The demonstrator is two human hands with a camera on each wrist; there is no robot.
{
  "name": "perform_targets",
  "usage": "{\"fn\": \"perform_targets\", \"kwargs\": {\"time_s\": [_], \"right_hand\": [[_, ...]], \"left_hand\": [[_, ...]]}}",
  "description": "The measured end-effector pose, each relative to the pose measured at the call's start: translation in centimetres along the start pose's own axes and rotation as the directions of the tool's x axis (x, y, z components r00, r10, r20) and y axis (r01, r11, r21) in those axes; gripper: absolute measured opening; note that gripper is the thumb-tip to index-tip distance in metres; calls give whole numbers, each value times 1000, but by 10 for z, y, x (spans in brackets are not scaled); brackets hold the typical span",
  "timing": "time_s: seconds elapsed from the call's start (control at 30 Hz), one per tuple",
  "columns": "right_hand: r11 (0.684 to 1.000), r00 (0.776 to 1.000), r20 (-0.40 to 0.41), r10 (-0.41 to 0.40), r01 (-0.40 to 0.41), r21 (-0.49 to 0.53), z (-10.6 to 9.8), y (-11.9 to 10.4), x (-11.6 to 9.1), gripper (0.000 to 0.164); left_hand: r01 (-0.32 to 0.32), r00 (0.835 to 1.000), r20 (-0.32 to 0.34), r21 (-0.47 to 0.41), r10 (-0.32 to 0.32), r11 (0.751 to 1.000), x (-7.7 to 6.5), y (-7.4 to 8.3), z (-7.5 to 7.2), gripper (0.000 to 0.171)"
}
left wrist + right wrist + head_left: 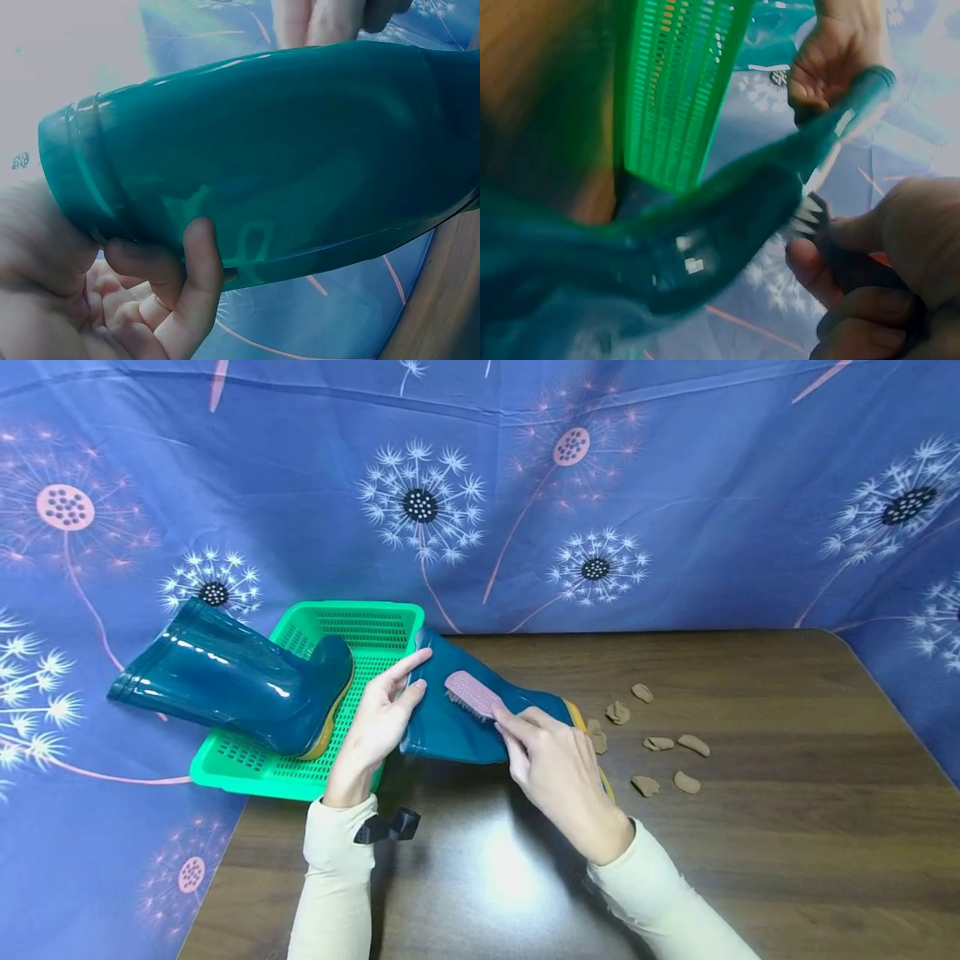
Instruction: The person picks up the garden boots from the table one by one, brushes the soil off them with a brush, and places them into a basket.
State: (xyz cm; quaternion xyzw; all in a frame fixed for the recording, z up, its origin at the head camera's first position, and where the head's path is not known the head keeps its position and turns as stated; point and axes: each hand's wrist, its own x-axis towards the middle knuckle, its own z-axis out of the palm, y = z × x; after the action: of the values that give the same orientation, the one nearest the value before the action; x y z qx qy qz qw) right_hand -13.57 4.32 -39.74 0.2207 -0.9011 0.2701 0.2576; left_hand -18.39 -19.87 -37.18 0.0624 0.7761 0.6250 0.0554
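A teal rubber boot (450, 735) with a yellow sole lies on its side in the air over the table in the head view. My left hand (375, 714) grips it by the top of the shaft, its thumb on the near face. In the left wrist view, curled fingers (199, 277) show at the lower edge of the shaft. My right hand (566, 768) holds a pink-backed brush (471, 693) by its handle, bristles facing down against the shaft. The right wrist view shows the bristles (808, 214) at the boot's surface. The toe is partly hidden behind my right hand.
A green plastic basket (255, 789) stands at the left, with a matching teal boot (232, 677) lying across it and jutting past its left side. Several brown flat pieces (658, 744) lie scattered on the wooden table (787, 827) to the right. A blue dandelion-print cloth (675, 468) hangs behind.
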Motion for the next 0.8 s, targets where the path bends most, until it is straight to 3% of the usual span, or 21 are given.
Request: {"fn": "perform_targets", "kwargs": {"time_s": [0.2, 0.3, 0.43, 0.57, 0.7, 0.8], "right_hand": [[995, 994, -70, 80, -84, -48, -11, 6, -1, 21], [1000, 996, -86, 23, -25, -19, -7, 5, 1, 24], [999, 999, -25, -45, 45, 10, 0, 0, 3, 29], [999, 1000, 12, 21, -21, -31, -3, 0, 0, 25], [993, 995, -31, 99, -101, -66, -13, 2, 0, 22], [994, 993, -79, 85, -89, -58, -14, 4, 2, 22]], "left_hand": [[-2, 1000, 9, -15, 2, 1000, 2, 0, 1, 50], [-6, 1000, 6, -12, 6, 1000, 1, 0, 2, 50], [-6, 1000, 0, -3, 6, 1000, 0, 0, 2, 50], [14, 1000, 5, -15, -13, 1000, 0, -1, 2, 51], [10, 1000, 6, -3, -10, 1000, 1, -2, 1, 50], [-2, 1000, 5, -2, 2, 1000, 1, -1, 0, 50]]}}
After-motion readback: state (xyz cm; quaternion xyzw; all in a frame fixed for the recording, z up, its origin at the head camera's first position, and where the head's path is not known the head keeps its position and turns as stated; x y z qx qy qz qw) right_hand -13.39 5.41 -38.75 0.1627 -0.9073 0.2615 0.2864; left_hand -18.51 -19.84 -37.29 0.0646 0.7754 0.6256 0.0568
